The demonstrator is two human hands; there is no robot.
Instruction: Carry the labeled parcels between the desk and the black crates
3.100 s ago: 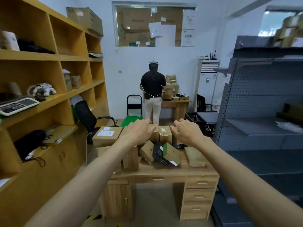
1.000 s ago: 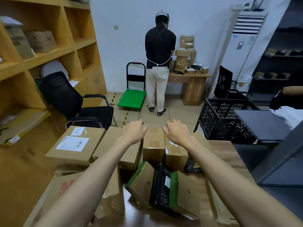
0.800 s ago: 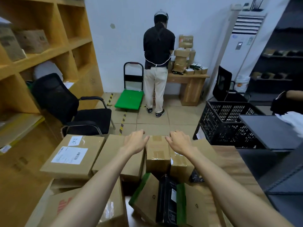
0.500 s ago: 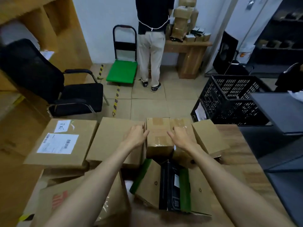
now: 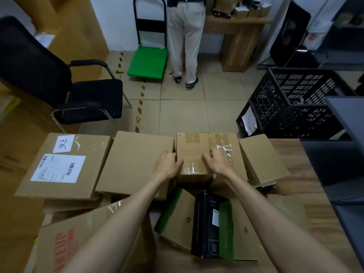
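Two hands closing on one small taped carton (image 5: pixel 192 154), standing in the back row on the table (image 5: pixel 291 160) among other parcels. Flanking it: left hand (image 5: pixel 167 164) pressing the carton's left side with fingers fairly straight and thumb lying over the near top edge; right hand (image 5: pixel 217 161) cupping the right side, fingers spread along the seam against the neighbouring taped box (image 5: pixel 226 146). Neither hand lifting yet, judging from the carton sitting level with its neighbours. Looking stiff and light to moderate in weight, being plain corrugated card of modest size; probably slick where the clear tape crosses the top, so gripping on bare cardboard faces low on both sides seems wiser than on the tape. Wedged tightly between the big flat box (image 5: pixel 136 164) on the left and the taped box on the right, so likely needing a straight upward pull to free it without dragging the neighbours. Reaching forward with both forearms extended nearly straight, converging over a black and green box (image 5: pixel 212 223) lying nearer the body. Waiting beyond the table's far right corner: a black crate (image 5: pixel 291 107) on the floor, well apart from the carton. Lying at far left: a large labeled parcel (image 5: pixel 59 166), untouched.
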